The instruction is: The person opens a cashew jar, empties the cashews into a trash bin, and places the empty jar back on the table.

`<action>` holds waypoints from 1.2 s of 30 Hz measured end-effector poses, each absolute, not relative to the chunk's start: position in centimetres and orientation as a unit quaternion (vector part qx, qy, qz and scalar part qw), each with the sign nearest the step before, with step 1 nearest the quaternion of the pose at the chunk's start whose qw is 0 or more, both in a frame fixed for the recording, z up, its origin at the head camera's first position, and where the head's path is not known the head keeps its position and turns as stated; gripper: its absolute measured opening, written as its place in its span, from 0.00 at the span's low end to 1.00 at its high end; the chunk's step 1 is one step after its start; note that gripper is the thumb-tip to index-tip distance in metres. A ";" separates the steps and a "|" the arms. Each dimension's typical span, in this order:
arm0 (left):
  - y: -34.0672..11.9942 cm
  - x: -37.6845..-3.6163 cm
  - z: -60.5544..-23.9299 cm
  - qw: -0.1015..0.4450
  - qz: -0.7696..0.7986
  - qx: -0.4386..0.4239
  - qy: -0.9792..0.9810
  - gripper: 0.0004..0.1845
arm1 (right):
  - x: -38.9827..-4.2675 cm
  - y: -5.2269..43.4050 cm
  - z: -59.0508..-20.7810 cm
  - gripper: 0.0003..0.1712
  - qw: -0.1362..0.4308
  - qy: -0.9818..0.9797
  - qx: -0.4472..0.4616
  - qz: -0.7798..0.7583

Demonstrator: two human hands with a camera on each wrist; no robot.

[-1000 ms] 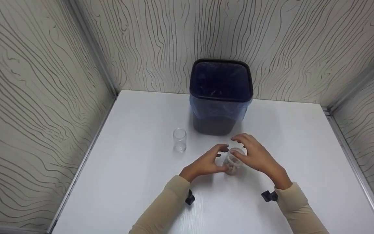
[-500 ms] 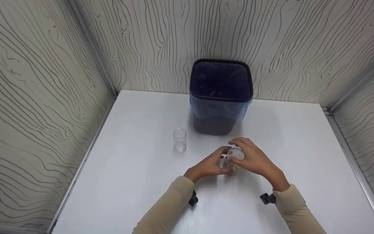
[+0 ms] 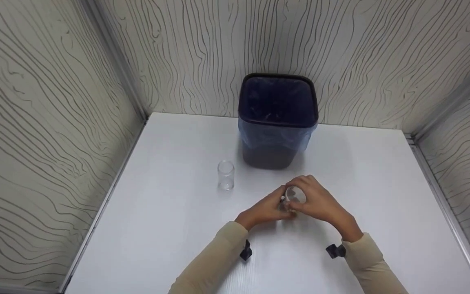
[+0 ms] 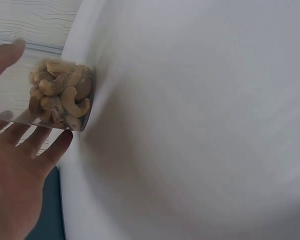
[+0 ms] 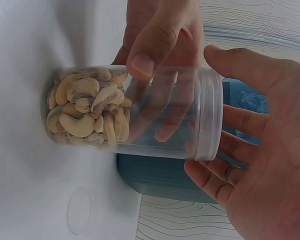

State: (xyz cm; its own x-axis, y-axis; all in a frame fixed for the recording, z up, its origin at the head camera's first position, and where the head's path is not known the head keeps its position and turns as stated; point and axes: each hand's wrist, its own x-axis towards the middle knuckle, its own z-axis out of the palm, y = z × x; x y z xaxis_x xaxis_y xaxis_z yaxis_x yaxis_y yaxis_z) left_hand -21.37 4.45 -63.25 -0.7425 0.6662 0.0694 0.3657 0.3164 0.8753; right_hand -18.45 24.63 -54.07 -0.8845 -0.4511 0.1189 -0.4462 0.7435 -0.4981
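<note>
A clear plastic jar [image 3: 294,198] partly filled with cashews [image 5: 85,117] stands on the white table [image 3: 169,212], in front of the bin. My left hand [image 3: 269,208] grips the jar's body; in the right wrist view its thumb and fingers [image 5: 160,60] wrap the clear wall. My right hand [image 3: 316,200] sits over the top, thumb and fingers curled round the clear lid [image 5: 210,115]. The left wrist view shows the cashew jar [image 4: 60,95] against my left palm [image 4: 15,170].
A second clear jar [image 3: 226,174], empty and without a lid, stands to the left of the hands. A dark bin [image 3: 276,120] with a blue liner stands at the back against the wall. Patterned walls close in the table on three sides.
Both hands have closed in on the cashew jar. The right hand came down from hovering beside it to clasp the lid, and the left hand's grip tightened.
</note>
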 end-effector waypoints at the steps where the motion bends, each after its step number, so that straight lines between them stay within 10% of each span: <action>1: 4.5 -21.4 -63.3 0.153 0.484 0.324 0.798 0.49 | -18.5 24.6 -54.1 0.29 0.004 0.934 -0.241 -0.266; 36: 5.3 -21.3 -63.6 0.125 0.495 0.316 0.799 0.45 | -18.5 24.3 -54.5 0.27 -0.026 0.924 -0.265 -0.274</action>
State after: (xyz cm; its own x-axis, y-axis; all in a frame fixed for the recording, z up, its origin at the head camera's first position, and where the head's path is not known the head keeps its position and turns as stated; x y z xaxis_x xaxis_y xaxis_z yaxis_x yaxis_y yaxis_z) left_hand -21.33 5.33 -63.57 -0.7692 0.6287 0.1140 0.3819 0.3093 0.8709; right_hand -18.51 24.30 -54.55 -0.8587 -0.4748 0.1928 -0.5031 0.7097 -0.4932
